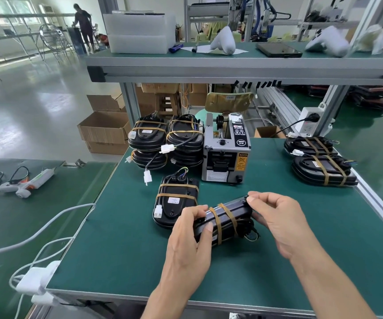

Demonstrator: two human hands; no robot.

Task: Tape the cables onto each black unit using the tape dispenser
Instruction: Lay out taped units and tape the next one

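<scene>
I hold a black unit tilted on its edge above the green table, two brown tape strips wrapped across it and its cable bundled at the right end. My left hand grips its left end, thumb on the near face. My right hand pinches its upper right corner. Another taped black unit lies flat just behind, with a white connector. The grey tape dispenser stands behind the held unit.
Stacked taped units stand left of the dispenser and two more lie at the right edge. A glue gun lies on the left table. White cables and a power adapter hang off the front left corner. A shelf spans overhead.
</scene>
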